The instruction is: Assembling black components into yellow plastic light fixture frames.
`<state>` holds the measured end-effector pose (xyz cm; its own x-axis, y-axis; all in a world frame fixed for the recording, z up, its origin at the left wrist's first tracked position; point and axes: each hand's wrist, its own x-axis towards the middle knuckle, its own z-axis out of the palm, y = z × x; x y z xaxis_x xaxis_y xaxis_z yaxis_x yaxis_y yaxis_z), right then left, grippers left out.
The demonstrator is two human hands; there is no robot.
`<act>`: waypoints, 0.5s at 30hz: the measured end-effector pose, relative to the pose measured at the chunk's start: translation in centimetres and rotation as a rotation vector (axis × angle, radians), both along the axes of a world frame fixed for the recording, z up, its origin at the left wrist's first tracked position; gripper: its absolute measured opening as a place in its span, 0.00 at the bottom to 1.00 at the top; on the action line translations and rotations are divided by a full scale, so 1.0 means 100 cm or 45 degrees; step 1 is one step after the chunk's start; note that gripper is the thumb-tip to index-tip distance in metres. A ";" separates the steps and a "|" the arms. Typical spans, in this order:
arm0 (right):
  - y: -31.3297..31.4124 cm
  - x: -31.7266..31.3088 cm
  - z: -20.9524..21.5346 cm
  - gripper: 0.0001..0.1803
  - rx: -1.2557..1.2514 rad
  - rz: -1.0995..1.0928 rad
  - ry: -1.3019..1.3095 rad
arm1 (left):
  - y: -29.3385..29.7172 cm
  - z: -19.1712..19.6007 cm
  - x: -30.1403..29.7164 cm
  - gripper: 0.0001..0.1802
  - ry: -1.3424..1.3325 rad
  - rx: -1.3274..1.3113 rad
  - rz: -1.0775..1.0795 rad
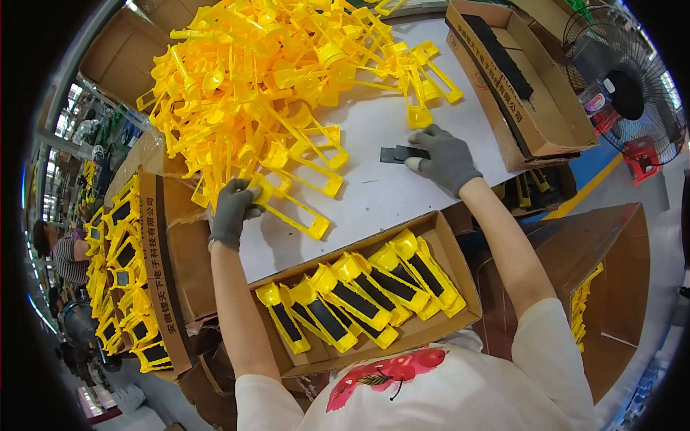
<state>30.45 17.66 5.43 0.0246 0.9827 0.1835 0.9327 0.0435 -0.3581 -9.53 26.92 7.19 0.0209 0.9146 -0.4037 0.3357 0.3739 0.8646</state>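
My left hand (231, 210), in a grey glove, grips one end of a yellow plastic frame (296, 210) with a long rectangular opening. My right hand (447, 159), also gloved in grey, is closed on small black rectangular panels (392, 154) just above the white tabletop (374, 190); its fingers hide part of them. A large heap of similar yellow plastic frames (244, 79) lies beyond my left hand. Close to my body, a cardboard box (456, 287) holds several yellow frames with black panels set in them (357, 298).
At the back right stands a long cardboard box (535, 133) with black panels (496, 57) inside. A wire fan (624, 93) is beyond it. On the left, another carton (164, 266) is piled with yellow frames, near a person in a striped top (70, 260). An open carton (611, 287) sits at right.
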 end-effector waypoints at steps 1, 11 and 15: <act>0.006 -0.008 0.003 0.20 0.004 0.009 0.009 | -0.012 0.011 -0.008 0.15 -0.096 -0.014 0.020; -0.018 -0.019 0.047 0.14 0.067 -0.120 0.588 | -0.145 0.024 -0.004 0.22 -0.696 -0.052 -0.043; -0.081 -0.055 0.103 0.10 -0.138 -0.059 1.400 | -0.189 0.028 0.028 0.16 -0.784 -0.163 0.154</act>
